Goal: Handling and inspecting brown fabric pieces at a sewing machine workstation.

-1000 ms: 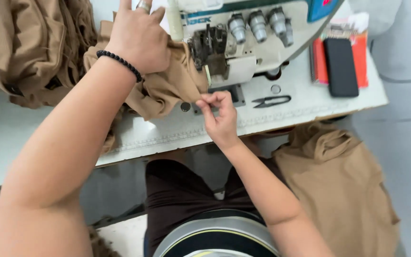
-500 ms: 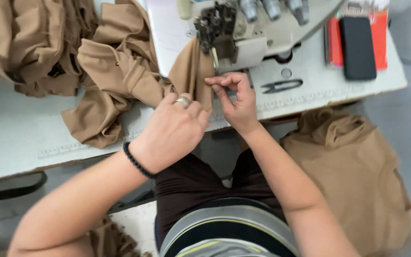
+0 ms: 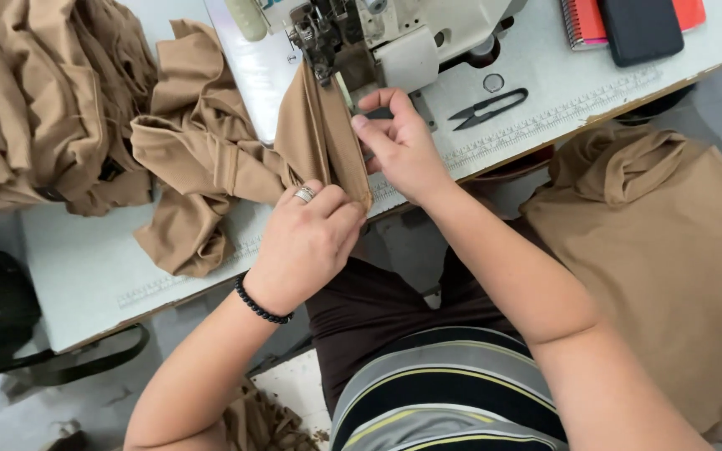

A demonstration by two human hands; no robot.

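Both hands have closed in on the fabric since the earlier frames: the left hand (image 3: 307, 242), which a second ago lay flat on the cloth farther back on the worktop (image 3: 85, 276), now sits at the front edge, and the right hand (image 3: 403, 146) has risen toward the machine. The left hand, wearing a ring and a black bead bracelet (image 3: 258, 307), has its fingers clamped on the lower end of a folded tan fabric strip (image 3: 323, 138). The right hand's fingers are pinched together on the same strip's right edge, just below the presser foot of the white sewing machine (image 3: 403, 38).

The strip runs taut from the needle area down to the worktop's front edge; it is smooth, matte and camel-coloured, and joins a crumpled garment (image 3: 194, 159) spread to its left. A heap of like-coloured pieces (image 3: 35, 108) fills the rear left corner. Black thread snips (image 3: 486, 108) lie right of the machine. At the rear right corner a dark rectangular phone (image 3: 641, 29) rests on a red spiral notebook (image 3: 582, 21). More tan cloth (image 3: 670, 250) hangs beside the person's right arm, off the worktop.
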